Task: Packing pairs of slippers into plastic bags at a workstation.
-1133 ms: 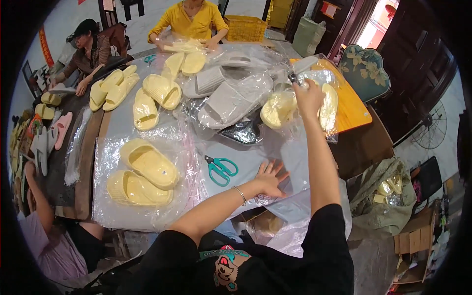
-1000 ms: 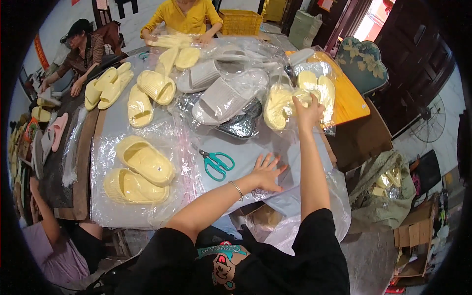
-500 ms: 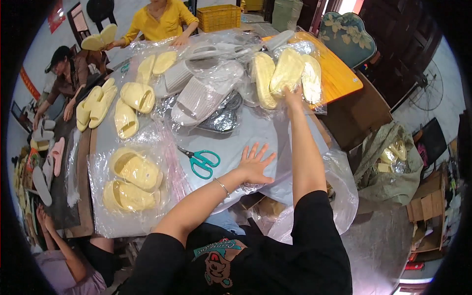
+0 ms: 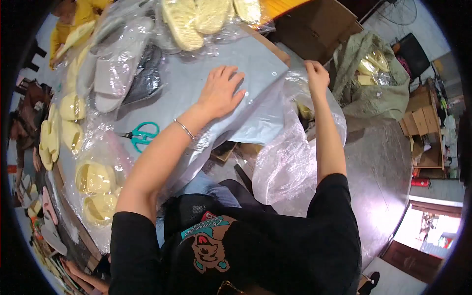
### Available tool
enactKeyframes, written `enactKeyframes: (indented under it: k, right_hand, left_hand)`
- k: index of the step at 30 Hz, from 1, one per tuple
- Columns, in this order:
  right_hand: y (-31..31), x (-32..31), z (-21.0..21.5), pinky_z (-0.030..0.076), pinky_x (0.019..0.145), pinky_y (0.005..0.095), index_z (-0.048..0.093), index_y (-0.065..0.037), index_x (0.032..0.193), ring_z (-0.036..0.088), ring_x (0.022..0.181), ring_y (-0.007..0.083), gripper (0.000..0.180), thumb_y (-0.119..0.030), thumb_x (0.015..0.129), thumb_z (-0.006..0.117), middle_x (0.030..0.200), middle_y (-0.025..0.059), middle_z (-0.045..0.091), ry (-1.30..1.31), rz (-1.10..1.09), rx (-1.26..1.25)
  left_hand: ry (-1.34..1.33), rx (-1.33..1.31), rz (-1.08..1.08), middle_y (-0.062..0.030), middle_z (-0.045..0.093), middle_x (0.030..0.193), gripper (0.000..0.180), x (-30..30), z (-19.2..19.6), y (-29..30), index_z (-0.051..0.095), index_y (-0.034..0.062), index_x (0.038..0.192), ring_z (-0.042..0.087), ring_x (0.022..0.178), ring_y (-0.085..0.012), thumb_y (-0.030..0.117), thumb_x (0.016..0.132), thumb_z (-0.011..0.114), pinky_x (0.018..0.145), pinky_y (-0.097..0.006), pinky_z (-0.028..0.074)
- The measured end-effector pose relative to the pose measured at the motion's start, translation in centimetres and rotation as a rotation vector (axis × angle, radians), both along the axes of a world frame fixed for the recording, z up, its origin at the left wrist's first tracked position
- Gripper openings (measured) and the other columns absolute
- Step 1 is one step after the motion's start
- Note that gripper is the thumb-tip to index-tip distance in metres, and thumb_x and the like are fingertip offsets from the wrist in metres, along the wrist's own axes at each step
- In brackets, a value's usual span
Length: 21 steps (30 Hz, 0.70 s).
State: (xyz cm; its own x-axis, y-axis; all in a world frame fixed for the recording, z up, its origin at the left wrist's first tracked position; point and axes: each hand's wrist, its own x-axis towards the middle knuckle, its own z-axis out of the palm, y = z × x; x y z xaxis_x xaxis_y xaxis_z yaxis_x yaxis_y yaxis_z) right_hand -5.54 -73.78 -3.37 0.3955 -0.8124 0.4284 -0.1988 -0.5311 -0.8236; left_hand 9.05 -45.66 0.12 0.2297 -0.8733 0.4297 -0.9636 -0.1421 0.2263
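My left hand (image 4: 221,92) rests on the grey-blue sheet (image 4: 196,64) covering the table, fingers apart and holding nothing. Off the table's right edge, my right hand (image 4: 318,78) is closed at the rim of a large clear, pinkish plastic bag (image 4: 282,164), apparently gripping it. The bag hangs open beside my lap, with something yellowish (image 4: 305,110) partly visible inside. To the left of my left forearm lie teal-handled scissors (image 4: 144,136). Yellow slippers (image 4: 183,22) in clear wrapping lie at the table's far edge.
Wrapped grey slippers (image 4: 115,73) and yellow slippers (image 4: 93,178) cover the table's left side. A green woven sack (image 4: 373,96) holding wrapped yellow items stands at the right, near a cardboard box (image 4: 314,29). A person in yellow (image 4: 81,12) sits across the table.
My right hand has left the wrapped yellow slippers and come down to the plastic bag at the right. The view has swung right; my left hand still lies on the sheet.
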Motion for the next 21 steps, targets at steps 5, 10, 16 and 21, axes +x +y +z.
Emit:
enactKeyframes:
  k: [5, 10, 16, 21]
  right_hand:
    - [-2.3, -14.9, -17.0, 0.046, 0.081, 0.0475, 0.067, -0.003, 0.100, 0.063, 0.089, 0.0389, 0.048, -0.046, 0.087, 0.050, 0.092, 0.0241, 0.065, 0.702, -0.208, 0.286]
    - [10.5, -15.7, -28.9, 0.051, 0.072, 0.0491, 0.064, -0.003, 0.098, 0.065, 0.079, 0.0389, 0.033, -0.030, 0.088, 0.047, 0.087, 0.0207, 0.067, 1.080, 0.364, 0.125]
    - [28.7, -11.8, -30.5, 0.045, 0.070, 0.0522, 0.062, -0.006, 0.085, 0.060, 0.079, 0.0380, 0.020, -0.020, 0.079, 0.049, 0.081, 0.0183, 0.064, 0.840, 0.822, 0.362]
    - [20.9, -10.8, -30.2, 0.045, 0.068, 0.0464, 0.064, -0.006, 0.069, 0.059, 0.075, 0.0368, 0.020, -0.019, 0.076, 0.051, 0.079, 0.0161, 0.064, 0.542, 0.161, 0.192]
  left_hand:
    - [0.053, 0.038, -0.114, -0.0180, 0.044, 0.133, 0.047, -0.3, -1.9, -3.1, 0.052, 0.0084, 0.125, 0.037, 0.124, -0.0373, 0.032, 0.085, 0.059, 0.106, -0.046, 0.028]
    - [0.057, 0.133, -0.065, -0.0161, 0.041, 0.137, 0.049, -0.7, -1.7, -3.1, 0.050, 0.0104, 0.129, 0.035, 0.127, -0.0374, 0.032, 0.086, 0.058, 0.108, -0.046, 0.028]
    - [0.062, 0.165, -0.048, -0.0153, 0.041, 0.137, 0.050, -1.2, -1.0, -4.0, 0.050, 0.0114, 0.130, 0.035, 0.127, -0.0379, 0.032, 0.085, 0.058, 0.106, -0.046, 0.029]
    - [0.047, 0.193, -0.038, -0.0150, 0.041, 0.137, 0.051, -1.0, -1.1, -4.2, 0.049, 0.0120, 0.130, 0.036, 0.126, -0.0377, 0.031, 0.084, 0.059, 0.106, -0.047, 0.029]
